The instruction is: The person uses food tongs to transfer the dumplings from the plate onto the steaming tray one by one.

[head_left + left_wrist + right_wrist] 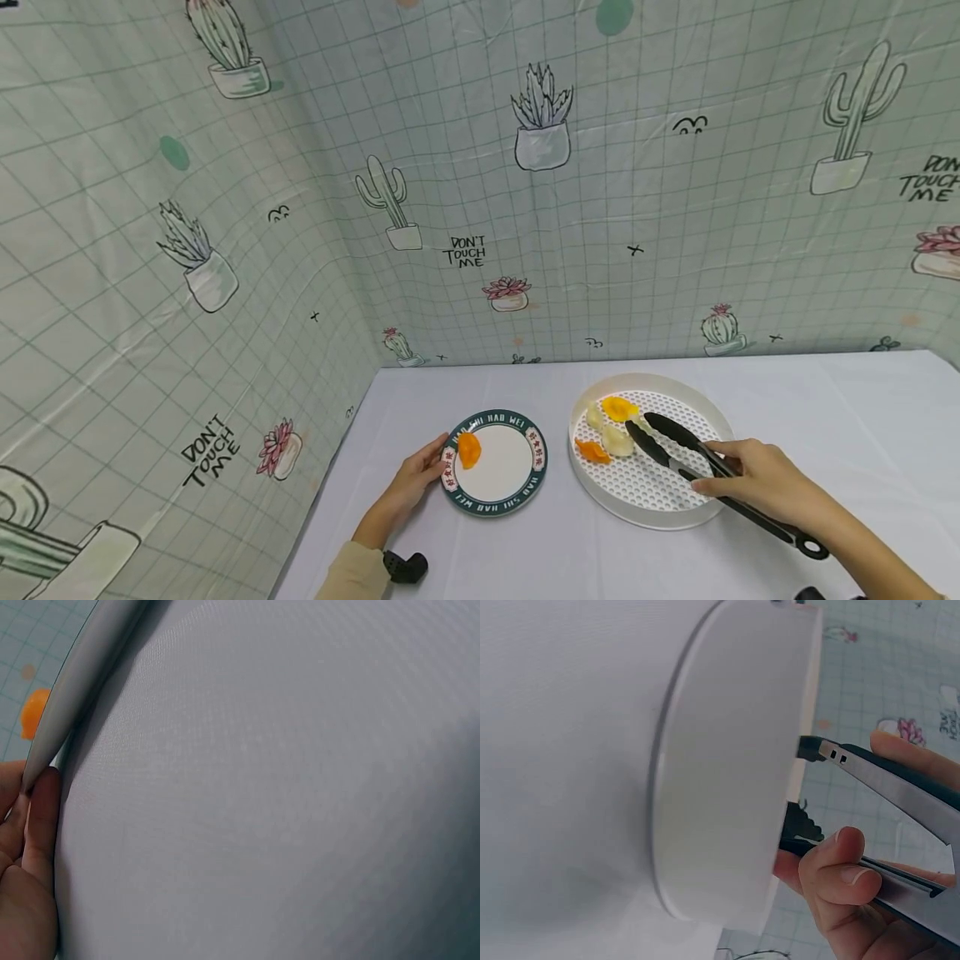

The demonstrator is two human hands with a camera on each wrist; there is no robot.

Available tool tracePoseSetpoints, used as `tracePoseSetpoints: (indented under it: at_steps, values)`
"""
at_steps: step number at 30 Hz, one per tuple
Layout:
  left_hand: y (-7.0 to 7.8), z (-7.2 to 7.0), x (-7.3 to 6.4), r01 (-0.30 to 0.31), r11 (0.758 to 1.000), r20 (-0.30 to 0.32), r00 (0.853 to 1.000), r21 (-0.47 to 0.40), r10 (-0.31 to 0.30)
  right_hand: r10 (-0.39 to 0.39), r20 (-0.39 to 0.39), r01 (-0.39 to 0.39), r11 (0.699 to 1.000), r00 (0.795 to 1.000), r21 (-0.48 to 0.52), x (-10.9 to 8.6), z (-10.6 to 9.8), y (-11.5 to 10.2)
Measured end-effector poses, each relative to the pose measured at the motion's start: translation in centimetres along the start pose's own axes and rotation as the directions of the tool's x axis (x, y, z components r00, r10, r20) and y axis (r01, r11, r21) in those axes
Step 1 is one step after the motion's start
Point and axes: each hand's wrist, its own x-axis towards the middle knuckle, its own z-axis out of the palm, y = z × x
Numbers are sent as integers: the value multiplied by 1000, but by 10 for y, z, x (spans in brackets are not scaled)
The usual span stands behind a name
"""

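Observation:
My left hand (415, 476) holds the left rim of a plate (501, 471) with a green lettered border; thumb and fingers pinch the edge in the left wrist view. One orange piece of food (469, 450) lies on the plate's left side. My right hand (757, 475) grips black-and-metal tongs (738, 483), whose jaws stand apart over a round white perforated tray (660, 522). Near the tips lie pale yellow pieces (617, 442), a bright yellow piece (620, 408) and an orange piece (593, 452). In the right wrist view, the tray's side wall hides the tong tips.
A white cloth covers the table (525, 567). Cactus-printed curtains (585, 208) hang behind it and at the left. Black wrist gear (406, 567) sits at the left sleeve. The plate stands left of the tray, with a gap between them.

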Motion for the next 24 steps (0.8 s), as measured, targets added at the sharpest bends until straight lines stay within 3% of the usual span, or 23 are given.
tracePoseSetpoints:
  at_steps: [8, 24]
  values:
    - [-4, -1, 0, 6, 1000, 0, 1000, -8, -6, -7, 7, 7, 996, 1000, 85, 10, 2, -27]
    - [-4, -1, 3, 0, 1000, 11, 1000, -7, 0, -157, 95, 122, 946, 983, 301, 55, 55, -84]
